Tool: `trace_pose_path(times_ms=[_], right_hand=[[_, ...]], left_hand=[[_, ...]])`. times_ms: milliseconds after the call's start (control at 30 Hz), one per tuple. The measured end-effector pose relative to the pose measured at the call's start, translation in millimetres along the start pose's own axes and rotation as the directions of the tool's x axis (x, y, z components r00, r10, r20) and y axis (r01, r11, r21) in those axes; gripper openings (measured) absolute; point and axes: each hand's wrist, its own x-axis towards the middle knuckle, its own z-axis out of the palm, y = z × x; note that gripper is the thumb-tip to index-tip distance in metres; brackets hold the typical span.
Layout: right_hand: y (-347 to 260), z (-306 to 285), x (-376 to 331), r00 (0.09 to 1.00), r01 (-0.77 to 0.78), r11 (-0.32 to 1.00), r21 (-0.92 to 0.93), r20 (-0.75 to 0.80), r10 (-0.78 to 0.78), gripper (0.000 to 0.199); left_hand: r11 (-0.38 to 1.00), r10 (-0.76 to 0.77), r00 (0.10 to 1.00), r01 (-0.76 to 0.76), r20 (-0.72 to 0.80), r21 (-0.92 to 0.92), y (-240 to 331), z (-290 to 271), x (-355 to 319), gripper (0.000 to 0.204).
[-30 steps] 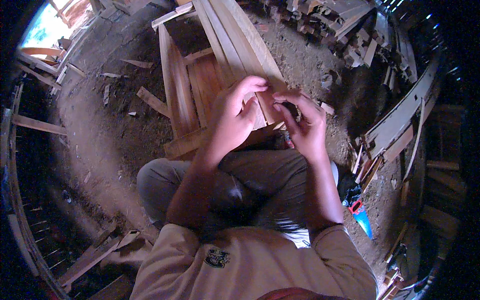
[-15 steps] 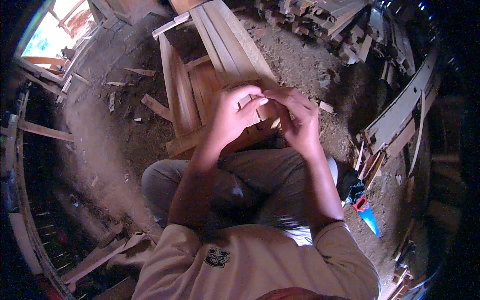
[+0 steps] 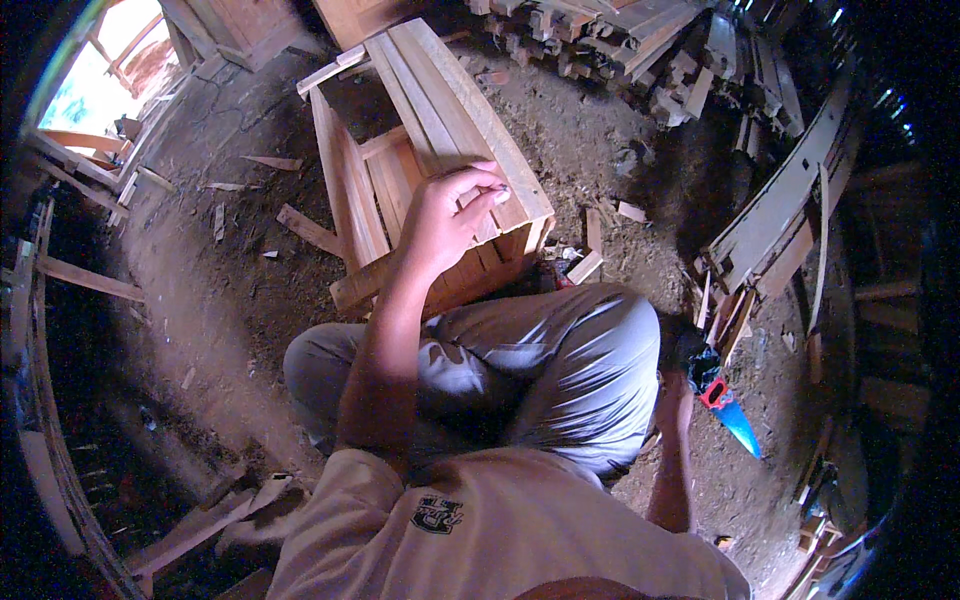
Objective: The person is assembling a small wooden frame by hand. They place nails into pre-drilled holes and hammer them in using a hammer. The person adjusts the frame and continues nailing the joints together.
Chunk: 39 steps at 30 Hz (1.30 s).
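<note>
My left hand point(image 3: 450, 215) is closed in a pinch above the near end of a wooden crate point(image 3: 440, 105). Whatever may be between thumb and forefinger is too small to name. The crate, built of pale planks around an open middle, lies on the ground in front of my crossed legs. Beyond my right knee, my right hand point(image 3: 674, 378) reaches down low in shadow; its fingers are hidden. Close to it are a dark crumpled bag-like thing point(image 3: 703, 362) and a handsaw point(image 3: 733, 422) with a red handle and blue blade.
Stacked timber offcuts point(image 3: 650, 50) fill the far right. A long pale board point(image 3: 770, 215) leans at the right, with thin wood strips point(image 3: 735, 320) beside it. Scrap pieces point(image 3: 308, 228) lie on the dirt floor point(image 3: 220, 290). A bright opening shows at far left.
My right hand has left the crate and moved down to the right, beside the dark bag-like thing. My left hand stays pinched over the crate. The view has shifted slightly.
</note>
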Motion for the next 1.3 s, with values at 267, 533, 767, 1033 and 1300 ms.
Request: trace_pose_path(times_ms=[267, 533, 767, 1033, 1300], right_hand=[[78.0, 89.1, -67.6, 0.877, -0.480, 0.857, 0.187, 0.124, 0.464, 0.056], [115.2, 104.4, -76.0, 0.876, -0.479, 0.780, -0.403, -0.156, 0.457, 0.070], [145.9, 105.9, -69.6, 0.936, -0.349, 0.877, -0.331, -0.172, 0.308, 0.044], [109.8, 72.4, -55.4, 0.872, -0.489, 0.866, 0.101, 0.060, 0.485, 0.054], [90.9, 74.3, -58.0, 0.914, -0.331, 0.943, -0.041, -0.261, 0.309, 0.039]], left_hand=[[0.998, 0.009, 1.000, -0.009, -0.004, -0.055, -10.0, 2.8, 2.8, 0.011], [0.991, 0.127, 0.991, -0.126, -0.034, 0.042, -9.8, 0.8, -1.5, 0.010], [0.995, 0.094, 0.995, -0.093, -0.020, 0.036, -2.2, -3.7, -5.3, 0.012], [0.996, 0.019, 1.000, -0.019, 0.003, -0.086, -15.3, 4.1, -1.9, 0.030], [0.993, 0.092, 0.995, -0.095, 0.038, 0.073, -9.3, -1.4, 2.5, 0.027]])
